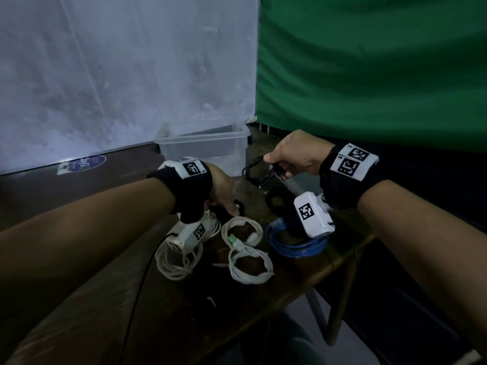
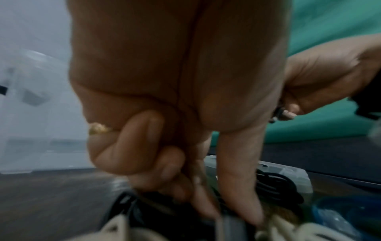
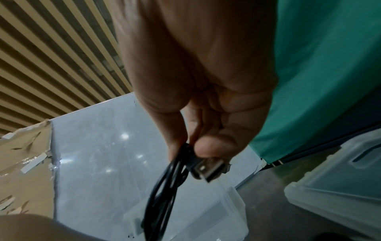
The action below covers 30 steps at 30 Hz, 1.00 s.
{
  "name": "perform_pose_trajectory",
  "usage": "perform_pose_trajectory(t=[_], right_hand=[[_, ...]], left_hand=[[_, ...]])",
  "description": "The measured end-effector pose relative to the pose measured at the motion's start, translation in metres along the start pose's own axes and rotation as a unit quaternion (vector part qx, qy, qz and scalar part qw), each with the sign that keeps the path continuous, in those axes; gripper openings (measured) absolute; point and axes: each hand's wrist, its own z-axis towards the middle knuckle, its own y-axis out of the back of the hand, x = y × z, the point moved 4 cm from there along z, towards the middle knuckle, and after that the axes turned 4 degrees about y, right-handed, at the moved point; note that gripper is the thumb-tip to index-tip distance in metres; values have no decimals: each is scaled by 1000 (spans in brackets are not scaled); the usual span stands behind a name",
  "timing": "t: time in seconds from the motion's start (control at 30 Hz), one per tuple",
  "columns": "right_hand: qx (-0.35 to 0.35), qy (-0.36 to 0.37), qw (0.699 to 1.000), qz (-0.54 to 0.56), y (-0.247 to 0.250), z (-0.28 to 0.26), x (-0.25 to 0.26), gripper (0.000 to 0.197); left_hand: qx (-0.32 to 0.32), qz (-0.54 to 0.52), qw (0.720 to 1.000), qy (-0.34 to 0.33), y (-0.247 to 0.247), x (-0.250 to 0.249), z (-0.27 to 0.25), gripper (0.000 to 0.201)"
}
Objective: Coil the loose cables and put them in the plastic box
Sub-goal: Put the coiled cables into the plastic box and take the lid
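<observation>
A green cloth backdrop [image 1: 369, 64] hangs on the right of the room and a pale grey-white sheet [image 1: 118, 69] on the left, both behind a dark brown desk [image 1: 79, 191]. Toward the back of the desk stands the clear plastic box [image 1: 203, 151], open at the top; nothing shows inside it from the head view. A clear lid [image 3: 340, 184] lies on the desk to the right of it.

Nearer the front edge lie the bundled cables. A blue cable coil [image 1: 292, 241] sits to the right, partly under the right wrist's camera. Left of it are two smaller white cable coils [image 1: 245, 248], one behind the other and touching, with a small green piece between them. Further left, another white cable coil [image 1: 176, 262] lies partly under the left wrist's camera. A black coil [image 1: 276, 200] lies behind the blue one.

The right hand [image 1: 295, 154] is raised above the desk, just right of the box, its thumb and fingers [image 3: 175, 135] pinching a coiled black USB cable [image 1: 257, 171], whose loops hang down and whose metal plug juts out past the thumb.

The left hand [image 1: 224, 188] reaches down among the cables, fingers [image 2: 239, 187] pointing at the desk; two are curled in, but blur hides whether it grips anything.
</observation>
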Motion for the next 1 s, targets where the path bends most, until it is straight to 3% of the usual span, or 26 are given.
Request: perform_pose_trajectory(t=[0.07, 0.17, 0.27, 0.3, 0.43, 0.53, 0.67, 0.8, 1.0], right_hand=[[12, -1, 999, -35, -2, 16, 5, 25], [50, 0, 996, -72, -7, 39, 16, 21], [82, -5, 994, -76, -12, 62, 23, 15], [94, -15, 992, -79, -16, 67, 21, 19], [143, -73, 984, -77, -30, 73, 20, 20], [153, -109, 979, -76, -38, 69, 18, 16], [157, -171, 971, -49, -41, 59, 18, 11], [154, -208, 965, -45, -39, 51, 22, 21], [95, -247, 964, 39, -40, 42, 26, 11]], left_hand=[[5, -9, 1000, 6, 4, 11, 6, 28], [-12, -57, 998, 1, 13, 25, 20, 22], [136, 74, 986, -55, 5, 24, 35, 28], [144, 98, 983, -63, 2, 22, 35, 30], [16, 55, 990, -128, 14, 19, 26, 41], [-30, -18, 997, -75, 23, 35, 17, 36], [-11, -26, 999, -37, 33, 33, -3, 37], [24, -14, 999, -36, 33, 31, -12, 34], [-12, -63, 998, 2, 38, 47, -6, 32]])
